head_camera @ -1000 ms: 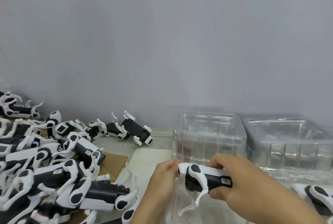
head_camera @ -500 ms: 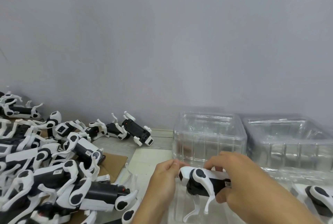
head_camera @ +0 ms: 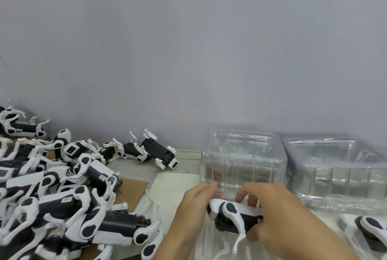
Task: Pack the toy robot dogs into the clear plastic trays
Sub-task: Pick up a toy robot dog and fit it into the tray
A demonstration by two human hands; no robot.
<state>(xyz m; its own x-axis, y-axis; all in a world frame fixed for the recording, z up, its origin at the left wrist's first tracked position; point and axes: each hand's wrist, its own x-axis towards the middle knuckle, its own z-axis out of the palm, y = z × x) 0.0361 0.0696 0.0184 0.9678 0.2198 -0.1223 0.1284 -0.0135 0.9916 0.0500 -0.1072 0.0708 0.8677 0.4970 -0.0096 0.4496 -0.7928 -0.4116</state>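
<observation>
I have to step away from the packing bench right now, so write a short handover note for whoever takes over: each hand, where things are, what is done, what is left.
Left hand: holds the front end of the toy dog.
Right hand: grips the same dog's body from above, legs pointing down into the clear tray at the near edge.
Done: one dog already lies in a tray at the far right.
Left: seat this dog, then work through the pile of loose dogs on the left.
Spare tray stacks and stand by the wall.
</observation>
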